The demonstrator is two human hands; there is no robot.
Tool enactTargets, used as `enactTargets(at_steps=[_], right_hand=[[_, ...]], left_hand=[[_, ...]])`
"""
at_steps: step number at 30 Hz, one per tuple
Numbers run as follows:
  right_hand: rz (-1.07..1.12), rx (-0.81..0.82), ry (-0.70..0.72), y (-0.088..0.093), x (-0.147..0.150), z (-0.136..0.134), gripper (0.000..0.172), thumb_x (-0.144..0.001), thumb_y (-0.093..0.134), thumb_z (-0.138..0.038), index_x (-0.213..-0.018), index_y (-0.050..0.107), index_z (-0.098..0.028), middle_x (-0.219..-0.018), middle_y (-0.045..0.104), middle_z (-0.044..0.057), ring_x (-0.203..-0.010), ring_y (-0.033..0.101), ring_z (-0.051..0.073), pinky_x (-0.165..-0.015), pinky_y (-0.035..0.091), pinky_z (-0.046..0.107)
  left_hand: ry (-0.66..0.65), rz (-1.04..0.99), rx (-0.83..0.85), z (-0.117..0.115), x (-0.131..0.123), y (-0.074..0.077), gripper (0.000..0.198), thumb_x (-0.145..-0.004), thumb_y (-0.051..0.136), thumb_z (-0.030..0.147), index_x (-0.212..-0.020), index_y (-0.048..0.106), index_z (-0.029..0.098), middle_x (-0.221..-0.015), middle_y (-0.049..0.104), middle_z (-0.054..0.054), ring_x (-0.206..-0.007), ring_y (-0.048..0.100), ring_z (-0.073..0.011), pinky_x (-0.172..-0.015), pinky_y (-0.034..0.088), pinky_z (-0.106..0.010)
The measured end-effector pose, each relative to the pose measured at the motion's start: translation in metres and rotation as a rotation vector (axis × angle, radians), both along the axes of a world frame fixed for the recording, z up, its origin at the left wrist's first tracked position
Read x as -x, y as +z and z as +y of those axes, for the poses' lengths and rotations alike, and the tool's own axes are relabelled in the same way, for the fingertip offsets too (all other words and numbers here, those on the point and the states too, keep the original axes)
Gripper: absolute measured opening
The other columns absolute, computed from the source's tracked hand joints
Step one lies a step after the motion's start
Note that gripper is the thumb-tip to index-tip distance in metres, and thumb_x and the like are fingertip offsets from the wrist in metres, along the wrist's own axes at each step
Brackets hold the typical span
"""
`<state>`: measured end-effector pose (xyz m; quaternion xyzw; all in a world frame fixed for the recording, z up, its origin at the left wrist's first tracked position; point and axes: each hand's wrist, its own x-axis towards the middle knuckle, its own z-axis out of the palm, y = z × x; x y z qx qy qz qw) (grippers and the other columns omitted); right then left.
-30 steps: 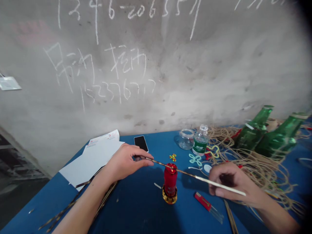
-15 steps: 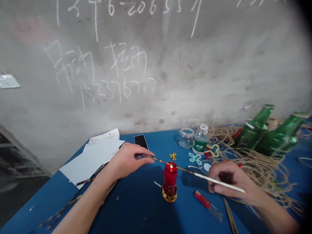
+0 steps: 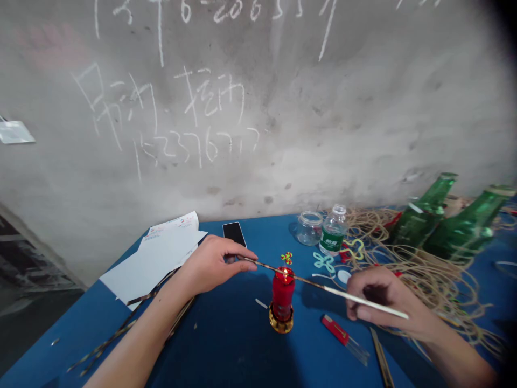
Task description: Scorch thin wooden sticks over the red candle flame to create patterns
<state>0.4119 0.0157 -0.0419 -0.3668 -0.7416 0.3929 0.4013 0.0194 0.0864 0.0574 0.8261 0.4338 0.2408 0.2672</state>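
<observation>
Two hands, one strip, one flame.

1. Strip (image 3: 311, 284): thin, dark-banded toward its left end and pale toward its right. It spans from hand to hand, and its middle passes just over the flame of the red candle (image 3: 281, 299), which stands upright on the blue table (image 3: 226, 350).
2. Left hand (image 3: 210, 265): palm down, thumb and forefinger pinched shut on the strip's left end, the other fingers loosely curled. The forearm enters from the lower left, low over the table.
3. Right hand (image 3: 383, 302): knuckles up, fingers closed around the pale end, with a short length sticking out past the fist (the exact finger grip is in shadow). The forearm enters from the lower right.
4. Nearby: a red lighter (image 3: 335, 330) just right of the candle, a phone (image 3: 234, 233) and papers (image 3: 157, 258) behind the left hand, and green bottles (image 3: 420, 221) over a tangle of cane (image 3: 436, 269).

Handling note (a judgement): an even pull from both ends and a level strip would serve best. The heated spot should sit above the flame tip rather than in it, since the material looks thin enough to scorch, and both wrists should stay clear of the candle.
</observation>
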Motion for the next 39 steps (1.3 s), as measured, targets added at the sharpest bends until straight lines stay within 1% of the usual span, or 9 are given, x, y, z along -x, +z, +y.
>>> enactTargets(at_steps=[10,13,23,28,31,34,39], right_hand=[[0.022,-0.002,0.024,0.011,0.006,-0.002,0.039,-0.095,0.085,-0.056,-0.085,0.086,-0.018,-0.070,0.080,0.012,-0.056,0.065,0.017,-0.054,0.045,0.027],[0.039,-0.003,0.011,0.010,0.006,-0.003,0.040,-0.094,0.085,-0.056,-0.086,0.086,-0.018,-0.069,0.080,0.012,-0.055,0.065,0.016,-0.053,0.044,0.026],[0.057,0.009,-0.009,0.011,0.007,-0.003,0.041,-0.092,0.086,-0.059,-0.085,0.086,-0.018,-0.069,0.080,0.013,-0.056,0.068,0.018,-0.053,0.047,0.027],[0.062,0.016,-0.023,0.008,0.006,-0.003,0.037,-0.092,0.088,-0.056,-0.084,0.086,-0.019,-0.069,0.080,0.011,-0.058,0.068,0.018,-0.054,0.047,0.027],[0.071,0.015,-0.044,0.005,0.005,-0.003,0.037,-0.092,0.088,-0.057,-0.084,0.087,-0.020,-0.070,0.080,0.011,-0.059,0.068,0.018,-0.056,0.047,0.028],[0.080,0.015,-0.051,0.002,0.004,-0.003,0.036,-0.092,0.088,-0.056,-0.084,0.087,-0.021,-0.071,0.080,0.010,-0.060,0.067,0.018,-0.056,0.047,0.028],[0.090,0.009,-0.054,0.003,0.005,-0.002,0.035,-0.092,0.089,-0.056,-0.084,0.088,-0.022,-0.071,0.080,0.010,-0.061,0.067,0.018,-0.057,0.047,0.029]], left_hand=[[-0.001,0.040,0.002,0.004,0.006,0.000,0.025,-0.090,0.085,0.054,-0.105,0.092,0.035,-0.096,0.088,-0.002,-0.080,0.071,-0.0217,-0.072,0.050,-0.034],[-0.012,0.042,-0.011,0.004,0.008,0.002,0.024,-0.090,0.085,0.053,-0.105,0.092,0.035,-0.098,0.089,-0.002,-0.083,0.073,-0.0223,-0.074,0.051,-0.034],[-0.009,0.056,-0.007,0.003,0.011,0.004,0.023,-0.090,0.085,0.053,-0.105,0.092,0.036,-0.097,0.088,-0.002,-0.082,0.072,-0.0216,-0.073,0.050,-0.034],[0.004,0.056,0.000,0.005,0.013,0.002,0.025,-0.090,0.085,0.055,-0.105,0.092,0.037,-0.098,0.089,-0.001,-0.081,0.072,-0.0219,-0.072,0.049,-0.034],[0.006,0.052,0.008,0.005,0.015,0.002,0.024,-0.091,0.085,0.055,-0.105,0.092,0.037,-0.100,0.089,-0.001,-0.085,0.075,-0.0226,-0.074,0.050,-0.035],[0.009,0.048,0.015,0.004,0.016,0.004,0.023,-0.090,0.086,0.054,-0.104,0.092,0.038,-0.102,0.089,0.000,-0.089,0.077,-0.0231,-0.076,0.051,-0.035],[0.014,0.063,0.013,0.001,0.015,0.009,0.024,-0.090,0.085,0.055,-0.104,0.092,0.037,-0.100,0.089,0.000,-0.087,0.076,-0.0231,-0.075,0.050,-0.035]])
